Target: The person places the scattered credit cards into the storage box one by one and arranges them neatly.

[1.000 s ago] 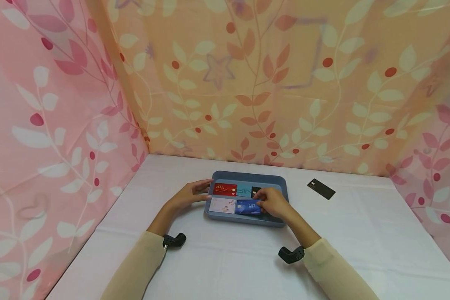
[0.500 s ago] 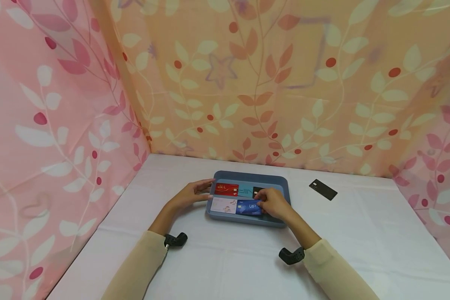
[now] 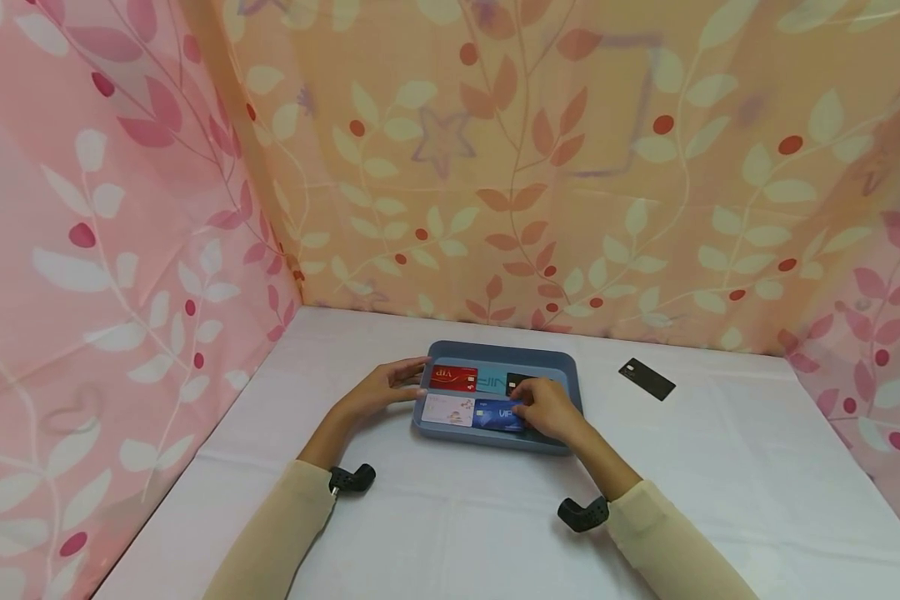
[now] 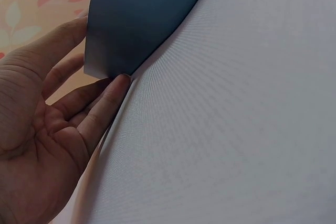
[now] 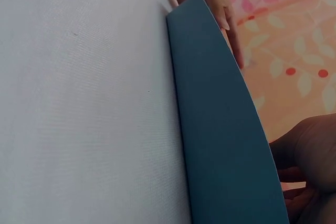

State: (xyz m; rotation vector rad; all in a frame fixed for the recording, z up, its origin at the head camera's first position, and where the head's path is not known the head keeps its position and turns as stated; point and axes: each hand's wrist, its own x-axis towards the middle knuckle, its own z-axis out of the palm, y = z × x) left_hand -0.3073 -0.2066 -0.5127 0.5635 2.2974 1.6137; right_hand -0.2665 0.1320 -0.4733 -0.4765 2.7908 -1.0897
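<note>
A shallow blue-grey tray [image 3: 498, 350] holds two rows of cards. In its far row lie a red VIP card [image 3: 450, 377], a teal card [image 3: 491, 382] and a black card [image 3: 514, 382] that is partly covered by fingers. The near row has a white card [image 3: 446, 410] beside a blue VIP card [image 3: 495, 415]. My right hand [image 3: 551, 408] reaches over the tray and pinches the blue card at its right end. At the tray's left end, my left hand [image 3: 382, 390] touches the outer wall with loosely extended fingers, seen also in the left wrist view.
Another black card [image 3: 647, 379] lies on the white tablecloth [image 3: 450, 525], right of the tray. Leaf-patterned cloth walls [image 3: 390, 167] stand behind and at both sides. Each wrist wears a small black camera [image 3: 582, 514].
My right fingers have slid slightly left over the blue card and cover more of its lettering. The left hand stays at the tray's end. The head view has shifted a little.
</note>
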